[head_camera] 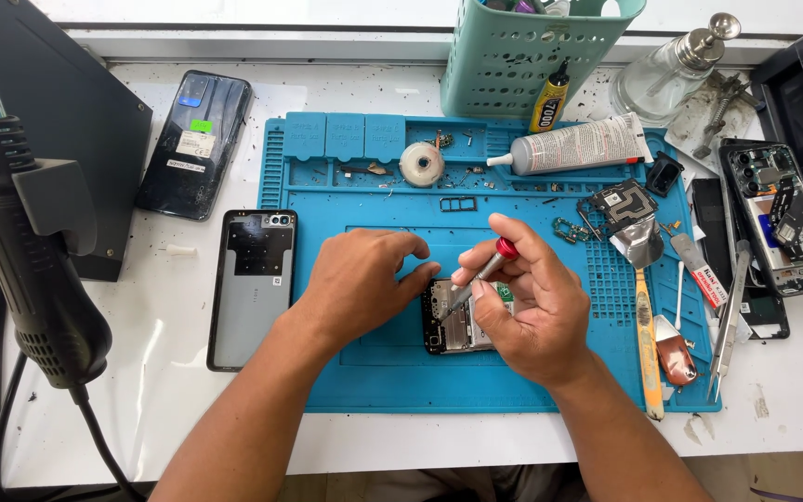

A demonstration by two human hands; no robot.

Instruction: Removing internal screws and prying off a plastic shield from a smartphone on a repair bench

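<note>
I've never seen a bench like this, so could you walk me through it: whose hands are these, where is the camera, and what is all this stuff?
There is one picture, from a camera on the person's head, looking down at their own hands. The left hand steadies an opened phone with bare circuit boards on a blue rubber work mat. The right hand holds a slim grey screwdriver with a red cap, tip down on the phone. Beside the mat lie a detached grey phone back cover and a dark phone. A black hot-air gun hangs at the left; a white glue tube lies on the mat.
</note>
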